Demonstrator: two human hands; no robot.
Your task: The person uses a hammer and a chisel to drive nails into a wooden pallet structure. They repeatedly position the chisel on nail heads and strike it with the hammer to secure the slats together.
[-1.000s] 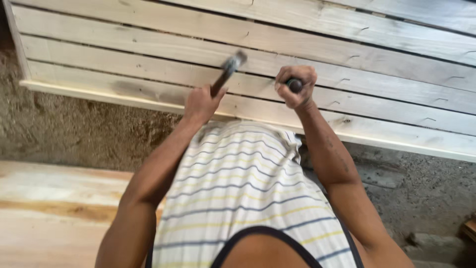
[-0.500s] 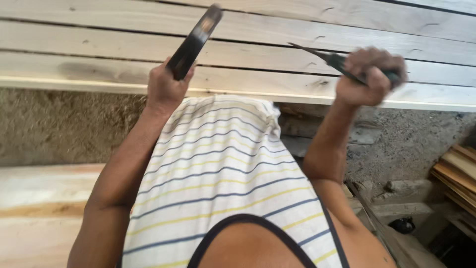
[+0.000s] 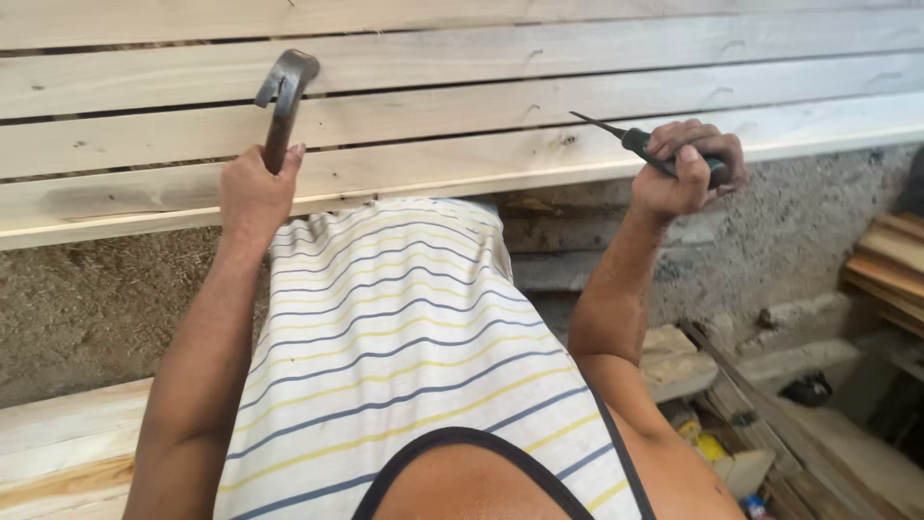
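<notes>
- The left hand [image 3: 252, 193] is closed around the hammer [image 3: 281, 96] low on its handle, the heavy steel head raised before the wooden planks [image 3: 462, 106].
- The right hand [image 3: 685, 173] is clenched on the awl [image 3: 635, 144] by its dark handle; its thin, stiff point aims at the planks' lower board.

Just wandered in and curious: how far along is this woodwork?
Several pale planks already lie side by side, narrow gaps between. The left hand grips a raised hammer; the right hand holds a pointed tool off the wood. Whether fastening remains, I cannot tell.
</notes>
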